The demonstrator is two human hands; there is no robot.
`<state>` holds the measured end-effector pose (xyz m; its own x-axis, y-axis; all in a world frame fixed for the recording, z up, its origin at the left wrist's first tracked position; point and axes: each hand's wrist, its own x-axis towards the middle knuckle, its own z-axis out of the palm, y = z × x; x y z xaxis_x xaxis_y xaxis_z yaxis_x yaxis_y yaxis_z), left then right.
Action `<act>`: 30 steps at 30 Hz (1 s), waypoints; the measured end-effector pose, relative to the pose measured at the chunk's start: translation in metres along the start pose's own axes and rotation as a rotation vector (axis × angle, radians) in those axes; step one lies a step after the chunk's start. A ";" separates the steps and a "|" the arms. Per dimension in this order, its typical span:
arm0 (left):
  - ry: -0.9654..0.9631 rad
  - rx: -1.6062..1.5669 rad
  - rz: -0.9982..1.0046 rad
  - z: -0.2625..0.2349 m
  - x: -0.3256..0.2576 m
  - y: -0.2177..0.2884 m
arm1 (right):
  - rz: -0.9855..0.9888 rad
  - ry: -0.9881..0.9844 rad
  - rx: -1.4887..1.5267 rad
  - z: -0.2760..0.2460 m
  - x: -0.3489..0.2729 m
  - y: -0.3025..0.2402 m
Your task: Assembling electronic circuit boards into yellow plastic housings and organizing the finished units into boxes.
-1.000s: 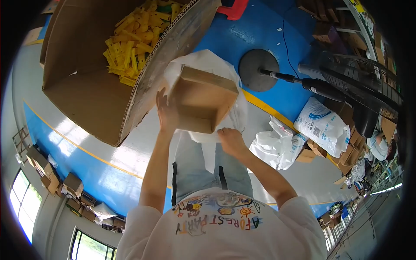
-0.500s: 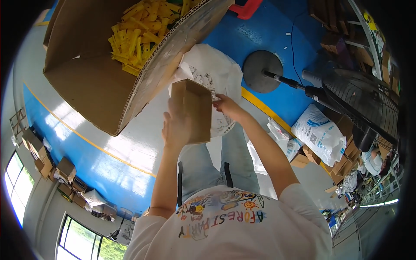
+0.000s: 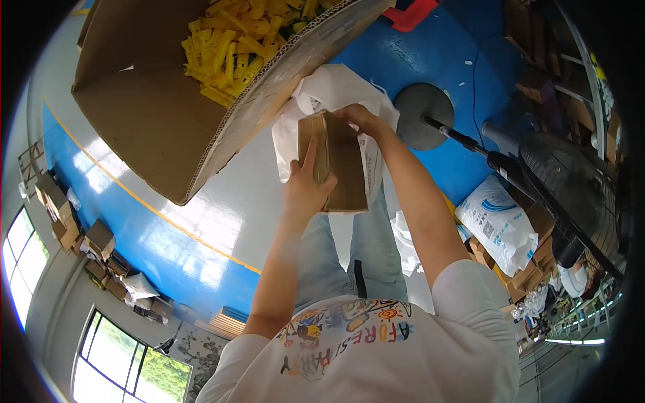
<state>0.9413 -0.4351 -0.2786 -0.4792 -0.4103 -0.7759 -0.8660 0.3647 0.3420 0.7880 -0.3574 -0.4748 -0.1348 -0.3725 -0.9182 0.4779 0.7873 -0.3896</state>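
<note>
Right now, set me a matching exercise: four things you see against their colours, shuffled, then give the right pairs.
Things:
1. small box held in both hands
2. plastic parts in the big carton
3. bag behind the small box
4. round fan base

Colours:
A. white
B. dark grey
C. brown
D. yellow

Pairs: 1-C, 2-D, 3-A, 4-B

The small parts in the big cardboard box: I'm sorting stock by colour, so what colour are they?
Yellow: the plastic parts show best in the head view.
</note>
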 end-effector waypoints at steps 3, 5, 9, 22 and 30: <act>-0.153 0.008 0.058 0.000 0.001 -0.007 | 0.012 -0.159 -0.281 -0.020 0.036 0.009; -0.201 0.036 0.077 0.010 -0.003 0.001 | -0.136 -0.223 -0.456 -0.009 0.049 0.003; -0.115 0.029 -0.102 0.013 0.002 -0.017 | 0.113 -0.640 0.620 0.085 0.003 -0.080; 0.440 -0.016 -0.363 0.017 0.032 -0.050 | -0.474 0.361 -1.096 0.047 0.069 -0.024; 0.551 -0.094 -0.151 0.104 0.045 -0.032 | -0.767 0.349 -0.726 0.021 0.107 -0.026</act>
<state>0.9624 -0.3783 -0.3798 -0.3314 -0.8356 -0.4381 -0.9273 0.2029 0.3145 0.7796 -0.4286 -0.5613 -0.4682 -0.8151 -0.3412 -0.4432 0.5506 -0.7074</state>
